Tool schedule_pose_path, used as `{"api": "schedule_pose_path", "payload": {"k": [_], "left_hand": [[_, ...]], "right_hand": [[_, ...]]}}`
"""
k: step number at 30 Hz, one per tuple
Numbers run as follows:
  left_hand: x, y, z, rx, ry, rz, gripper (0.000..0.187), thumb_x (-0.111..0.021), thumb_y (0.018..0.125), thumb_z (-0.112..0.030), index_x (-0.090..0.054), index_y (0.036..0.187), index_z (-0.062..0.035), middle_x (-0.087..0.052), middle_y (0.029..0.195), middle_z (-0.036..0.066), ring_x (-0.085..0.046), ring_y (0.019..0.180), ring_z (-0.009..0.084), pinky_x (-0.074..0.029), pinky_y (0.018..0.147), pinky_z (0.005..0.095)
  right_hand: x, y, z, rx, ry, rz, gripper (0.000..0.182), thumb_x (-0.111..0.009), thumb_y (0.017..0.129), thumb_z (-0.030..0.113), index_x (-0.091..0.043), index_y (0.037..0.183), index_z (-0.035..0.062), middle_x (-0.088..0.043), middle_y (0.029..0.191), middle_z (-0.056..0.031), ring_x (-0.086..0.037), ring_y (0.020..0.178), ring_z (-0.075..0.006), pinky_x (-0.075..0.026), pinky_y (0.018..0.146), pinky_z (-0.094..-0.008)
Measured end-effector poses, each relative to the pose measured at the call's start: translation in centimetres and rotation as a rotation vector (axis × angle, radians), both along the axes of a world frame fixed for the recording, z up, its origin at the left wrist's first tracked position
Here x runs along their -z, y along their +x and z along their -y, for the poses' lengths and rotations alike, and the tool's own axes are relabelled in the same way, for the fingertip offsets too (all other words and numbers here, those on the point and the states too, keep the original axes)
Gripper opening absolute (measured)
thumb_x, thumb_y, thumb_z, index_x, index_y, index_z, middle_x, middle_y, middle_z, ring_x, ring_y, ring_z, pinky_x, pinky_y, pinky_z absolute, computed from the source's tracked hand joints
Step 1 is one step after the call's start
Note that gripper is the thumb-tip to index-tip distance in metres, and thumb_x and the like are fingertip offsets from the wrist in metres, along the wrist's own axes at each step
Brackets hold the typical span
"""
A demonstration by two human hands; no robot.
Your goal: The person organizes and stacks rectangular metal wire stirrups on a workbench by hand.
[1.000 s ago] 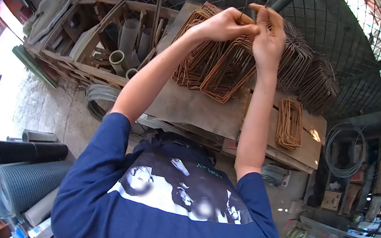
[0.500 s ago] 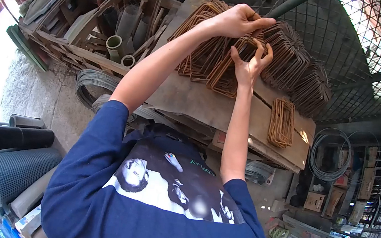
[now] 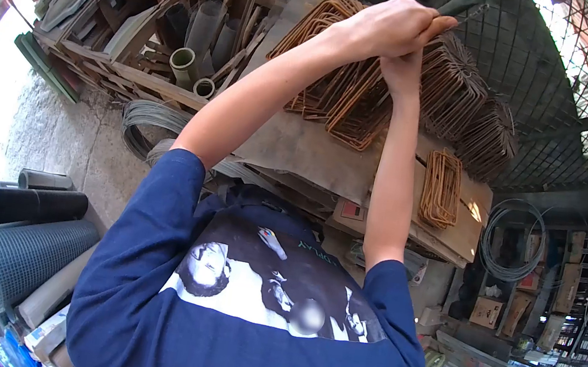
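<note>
My left hand (image 3: 396,28) is closed above the rusty wire stirrups (image 3: 352,109), its fingers wrapped near the end of a green pole (image 3: 474,1). Whatever it grips is hidden behind the knuckles. Directly below, my right hand (image 3: 402,75) is raised against the left one, and its fingers are out of sight behind it. Bent rectangular stirrups stand in a row along the wooden table (image 3: 277,140), close under both hands. Greyer stirrup bundles (image 3: 455,86) lie just right of the hands. A small separate stack of stirrups (image 3: 442,188) sits near the table's right end.
Wooden crates (image 3: 124,65) with pipes and scraps adjoin the table on the left. Wire coils (image 3: 146,123) lie below them. Mesh rolls (image 3: 39,254) are at lower left. Behind the table rises a wire mesh fence (image 3: 531,74). A large wire coil (image 3: 513,238) hangs at right.
Both hands have drawn together, the left moving right and slightly up. My right hand's spread fingers have gone behind the left hand. The view has shifted slightly.
</note>
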State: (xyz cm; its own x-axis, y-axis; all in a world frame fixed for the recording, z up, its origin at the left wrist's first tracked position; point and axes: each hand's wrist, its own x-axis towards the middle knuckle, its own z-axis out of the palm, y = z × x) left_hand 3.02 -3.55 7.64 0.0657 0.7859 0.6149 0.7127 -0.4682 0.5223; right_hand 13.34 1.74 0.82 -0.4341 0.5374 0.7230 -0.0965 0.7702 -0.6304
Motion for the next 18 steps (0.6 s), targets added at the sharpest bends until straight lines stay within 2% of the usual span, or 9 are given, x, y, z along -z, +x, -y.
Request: {"api": "schedule_pose_path", "payload": {"k": [1,3,4,5,7,9,10,14,18], "left_hand": [[0.3,-0.4,0.3,-0.012,0.003,0.01,0.037,-0.053,0.096,-0.036,-0.061,0.101,-0.0007,-0.061,0.078,0.018,-0.063,0.082,0.0309,-0.047,0.073,0.0444],[0.9,-1.7,1.2,-0.205,0.635,0.012,0.043,-0.056,0.093,-0.039,-0.06,0.104,0.002,-0.06,0.097,0.025,-0.058,0.098,0.0381,-0.048,0.083,0.0463],[0.9,-2.9,3.2,-0.303,0.599,-0.03,0.054,-0.061,0.088,-0.043,-0.051,0.117,0.0016,-0.054,0.108,0.026,-0.052,0.105,0.0429,-0.044,0.089,0.0483],[1.6,-4.7,4.2,-0.232,0.565,0.062,0.065,-0.065,0.084,-0.046,-0.044,0.123,0.0013,-0.051,0.111,0.027,-0.05,0.107,0.0438,-0.041,0.095,0.0477],[6.4,-5.1,5.0,-0.505,0.597,0.153,0.057,-0.064,0.088,-0.041,-0.046,0.126,-0.0024,-0.054,0.114,0.022,-0.051,0.112,0.0367,-0.042,0.093,0.0449],[12.9,-4.1,4.9,-0.52,0.274,0.186,0.084,-0.07,0.082,-0.044,-0.024,0.14,-0.0049,-0.036,0.134,0.023,-0.036,0.126,0.041,-0.031,0.107,0.0484],[15.1,-3.3,4.4,-0.587,0.176,0.182,0.078,-0.068,0.082,-0.025,-0.022,0.143,-0.005,-0.04,0.132,0.022,-0.039,0.125,0.0383,-0.03,0.108,0.05],[14.6,-5.2,3.3,-0.568,0.188,-0.069,0.081,-0.057,0.07,0.004,-0.026,0.144,-0.01,-0.041,0.134,0.016,-0.04,0.127,0.0352,-0.028,0.11,0.0521],[13.8,-6.5,3.7,-0.454,0.109,-0.067,0.078,-0.057,0.074,0.003,-0.028,0.144,-0.0159,-0.044,0.138,0.011,-0.043,0.128,0.0301,-0.025,0.112,0.0522]], "right_hand": [[-0.4,0.0,0.2,-0.012,0.003,0.01,0.019,-0.065,0.087,0.013,-0.06,0.083,-0.0051,-0.061,0.065,-0.0033,-0.053,0.057,-0.0112,-0.044,0.052,-0.0309],[-1.2,0.1,0.8,-0.3,-0.542,-0.127,0.037,-0.056,0.096,0.024,-0.057,0.068,0.0002,-0.054,0.058,-0.0016,-0.047,0.051,-0.0113,-0.037,0.048,-0.0288],[-2.3,-0.7,2.4,-0.156,-0.539,-0.194,0.054,-0.043,0.102,0.035,-0.043,0.055,0.0086,-0.04,0.051,0.0016,-0.034,0.045,-0.0099,-0.028,0.046,-0.027],[-2.3,0.3,0.2,-0.445,-0.628,-0.224,0.057,-0.035,0.103,0.04,-0.03,0.053,0.0129,-0.027,0.049,0.0026,-0.024,0.043,-0.0106,-0.021,0.045,-0.0287],[-3.2,-0.1,1.0,-0.407,-0.535,-0.226,0.056,-0.032,0.103,0.042,-0.02,0.055,0.0151,-0.017,0.048,0.0033,-0.015,0.043,-0.0103,-0.015,0.045,-0.03],[-3.4,-0.9,1.0,-0.418,-0.554,-0.225,0.056,-0.031,0.103,0.041,-0.021,0.054,0.0149,-0.016,0.047,0.0031,-0.013,0.043,-0.0105,-0.014,0.045,-0.0303],[-3.5,-1.2,0.9,-0.42,-0.578,-0.221,0.056,-0.03,0.103,0.04,-0.021,0.053,0.0148,-0.015,0.047,0.003,-0.011,0.043,-0.0107,-0.013,0.044,-0.0306],[-4.6,-1.0,0.7,-0.328,-0.666,-0.163,0.054,-0.028,0.103,0.04,-0.02,0.054,0.0169,-0.012,0.046,0.0043,-0.007,0.043,-0.0111,-0.012,0.045,-0.0305],[-4.3,-0.2,1.4,-0.375,-0.663,-0.204,0.056,-0.027,0.103,0.039,-0.019,0.053,0.0162,-0.014,0.045,0.0034,-0.008,0.041,-0.0112,-0.014,0.044,-0.0305]]}}
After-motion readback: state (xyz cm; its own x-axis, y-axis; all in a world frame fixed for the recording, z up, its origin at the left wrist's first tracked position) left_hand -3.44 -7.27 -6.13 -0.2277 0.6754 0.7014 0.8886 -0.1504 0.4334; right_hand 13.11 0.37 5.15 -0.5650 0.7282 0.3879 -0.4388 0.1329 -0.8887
